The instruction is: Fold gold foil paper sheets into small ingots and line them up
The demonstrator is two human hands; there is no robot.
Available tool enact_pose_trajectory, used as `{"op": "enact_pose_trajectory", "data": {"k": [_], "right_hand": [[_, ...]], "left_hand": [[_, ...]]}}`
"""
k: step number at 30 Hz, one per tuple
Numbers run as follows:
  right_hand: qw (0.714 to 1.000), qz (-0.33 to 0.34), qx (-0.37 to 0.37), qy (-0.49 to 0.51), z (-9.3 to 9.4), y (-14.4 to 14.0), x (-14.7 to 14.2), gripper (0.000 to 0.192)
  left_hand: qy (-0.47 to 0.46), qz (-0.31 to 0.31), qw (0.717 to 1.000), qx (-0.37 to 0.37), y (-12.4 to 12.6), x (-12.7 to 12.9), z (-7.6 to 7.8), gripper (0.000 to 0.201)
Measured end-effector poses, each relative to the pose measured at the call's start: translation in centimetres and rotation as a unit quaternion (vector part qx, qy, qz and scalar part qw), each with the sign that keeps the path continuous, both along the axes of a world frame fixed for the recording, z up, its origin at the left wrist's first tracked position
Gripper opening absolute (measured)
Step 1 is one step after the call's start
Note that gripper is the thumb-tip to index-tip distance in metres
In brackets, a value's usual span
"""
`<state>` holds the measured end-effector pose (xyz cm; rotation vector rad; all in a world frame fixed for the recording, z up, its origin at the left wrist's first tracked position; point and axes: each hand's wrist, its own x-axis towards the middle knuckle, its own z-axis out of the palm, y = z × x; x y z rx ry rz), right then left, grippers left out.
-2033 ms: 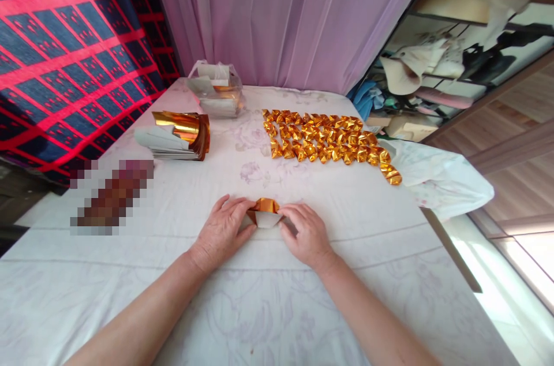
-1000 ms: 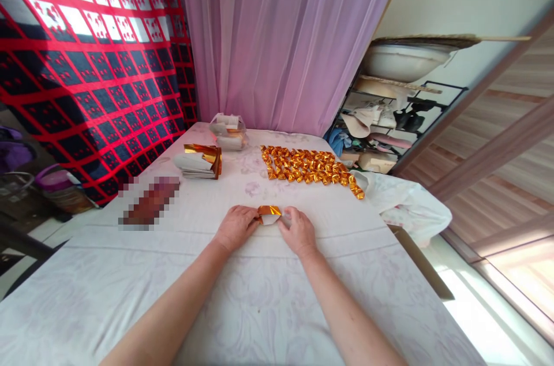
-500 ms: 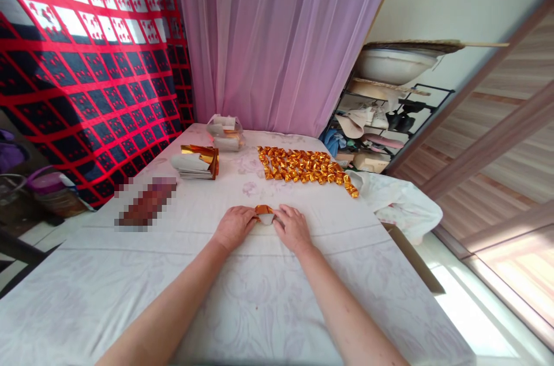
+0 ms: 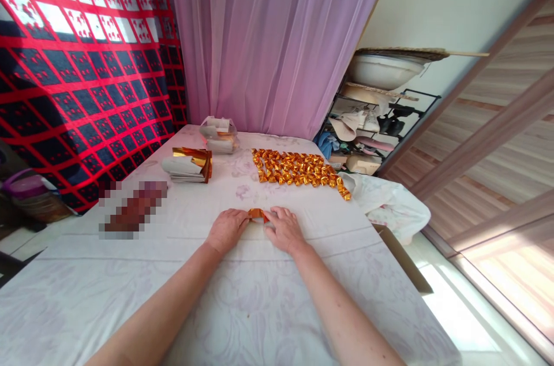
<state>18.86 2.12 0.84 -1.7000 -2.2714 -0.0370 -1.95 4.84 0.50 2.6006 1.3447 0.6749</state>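
Observation:
Between my two hands, low over the tablecloth, is a small piece of gold foil paper (image 4: 257,213), partly folded. My left hand (image 4: 228,230) pinches its left end, fingers closed. My right hand (image 4: 284,228) grips the right end between thumb and fingers. Fingertips cover both ends of the piece. Beyond my hands, to the right, lie rows of folded gold foil pieces (image 4: 298,167). A stack of foil paper sheets (image 4: 187,168), pale side up with gold showing, rests at the back left.
Behind the stack stands a clear plastic bag (image 4: 219,134) with more paper. A pixelated object (image 4: 136,207) lies on the left of the table (image 4: 242,308). Off the right edge are a white plastic bag (image 4: 393,201), a cardboard box (image 4: 402,259) and a loaded rack (image 4: 381,118).
The gold foil paper shows less of its pale side, and my right fingers have shifted inward over its right end. The whole view has moved slightly.

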Motion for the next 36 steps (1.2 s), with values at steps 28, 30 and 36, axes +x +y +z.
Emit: {"op": "enact_pose_trajectory", "data": {"k": [28,30,36], "right_hand": [[0.984,-0.040,0.008,0.175,-1.9,1.9,0.7,0.011],[0.984,-0.045,0.013,0.170,-1.8,1.8,0.6,0.013],[0.986,-0.058,0.020,0.158,-1.4,1.5,0.1,0.015]], "left_hand": [[-0.044,0.074,0.994,-0.060,0.8,0.5,0.2,0.021],[-0.039,0.079,0.994,-0.065,0.8,0.5,0.3,0.022],[-0.023,0.092,0.993,-0.071,1.0,0.7,0.2,0.027]]}}
